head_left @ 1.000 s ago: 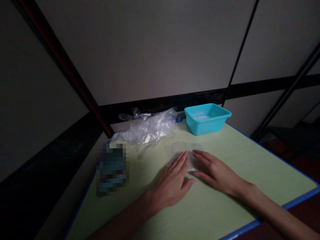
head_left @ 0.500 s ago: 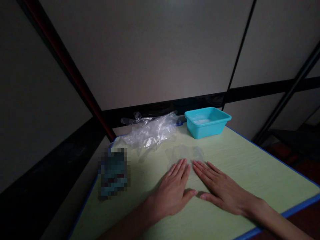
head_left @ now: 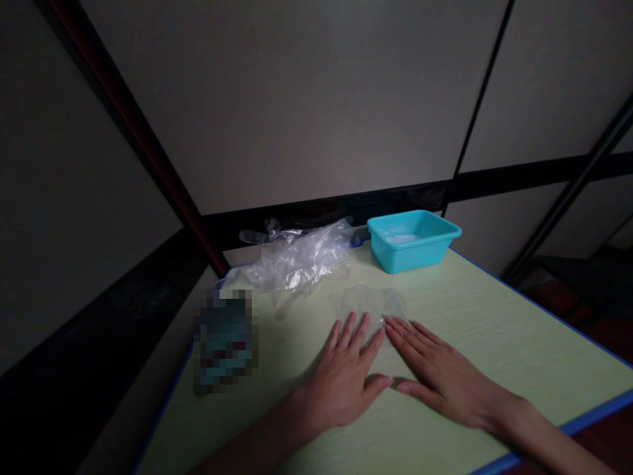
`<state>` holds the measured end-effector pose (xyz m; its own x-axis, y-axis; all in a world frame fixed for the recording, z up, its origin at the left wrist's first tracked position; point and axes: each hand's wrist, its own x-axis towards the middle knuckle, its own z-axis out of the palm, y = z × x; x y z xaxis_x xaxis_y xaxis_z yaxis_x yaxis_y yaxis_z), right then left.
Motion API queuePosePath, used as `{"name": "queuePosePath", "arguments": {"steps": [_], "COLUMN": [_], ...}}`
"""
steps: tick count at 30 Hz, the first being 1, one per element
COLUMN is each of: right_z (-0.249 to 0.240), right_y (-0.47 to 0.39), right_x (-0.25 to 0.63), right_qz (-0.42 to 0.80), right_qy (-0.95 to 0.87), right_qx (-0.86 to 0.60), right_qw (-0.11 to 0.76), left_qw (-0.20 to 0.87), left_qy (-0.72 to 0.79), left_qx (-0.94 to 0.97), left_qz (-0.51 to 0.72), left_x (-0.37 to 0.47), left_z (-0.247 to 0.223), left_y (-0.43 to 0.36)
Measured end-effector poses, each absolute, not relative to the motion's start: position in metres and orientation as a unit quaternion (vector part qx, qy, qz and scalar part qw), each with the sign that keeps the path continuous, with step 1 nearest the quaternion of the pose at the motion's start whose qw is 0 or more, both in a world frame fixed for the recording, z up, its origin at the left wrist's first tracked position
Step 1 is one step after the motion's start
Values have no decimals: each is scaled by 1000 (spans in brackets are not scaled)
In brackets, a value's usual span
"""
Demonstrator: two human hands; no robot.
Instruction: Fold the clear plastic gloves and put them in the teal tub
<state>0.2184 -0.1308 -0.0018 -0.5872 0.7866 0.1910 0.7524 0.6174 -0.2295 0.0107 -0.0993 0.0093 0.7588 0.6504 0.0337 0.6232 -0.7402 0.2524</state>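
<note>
A clear, thin plastic glove (head_left: 366, 298) lies flat on the pale green table (head_left: 475, 323), its near part under my fingertips. My left hand (head_left: 346, 376) rests palm down with fingers spread, the tips on the near left of the plastic. Just to its right, my right hand (head_left: 440, 373) also lies flat, fingers stretched and close together, tips at the glove's near right edge. The two thumbs point toward each other with a small gap between them. Neither hand grips anything.
A crumpled pile of clear plastic gloves (head_left: 306, 257) lies at the table's back left. The turquoise basin (head_left: 413, 254) at the back holds something whitish. A blurred-out, dark teal item (head_left: 225, 343) is at the left edge. Cabinet panels (head_left: 316, 119) stand behind.
The fingers of my left hand have spread wider apart on the plastic. My right hand stays nearly in place, and the view has shifted slightly.
</note>
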Motion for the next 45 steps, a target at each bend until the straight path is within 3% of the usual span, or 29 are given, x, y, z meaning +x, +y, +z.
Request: {"name": "queuePosePath", "arguments": {"steps": [11,22,32,45], "right_z": [1,18,34,23], "right_y": [-146,-157,-114,-79], "right_x": [234,219,196,157], "right_qz": [7,63,182,204], "right_qy": [-862,-932,-870,-923], "right_qx": [-475,-333,-380,-273], "right_qw": [178,131,257,182], "left_qw": [56,9,-5,5], "left_qy": [348,417,464,446], "left_qx": [935,907,881,883], "left_qz": [32,54,96,143], "left_x": [11,14,19,21], "left_z": [10,4,-3,-11], "left_y": [-98,-100,-106,-106]}}
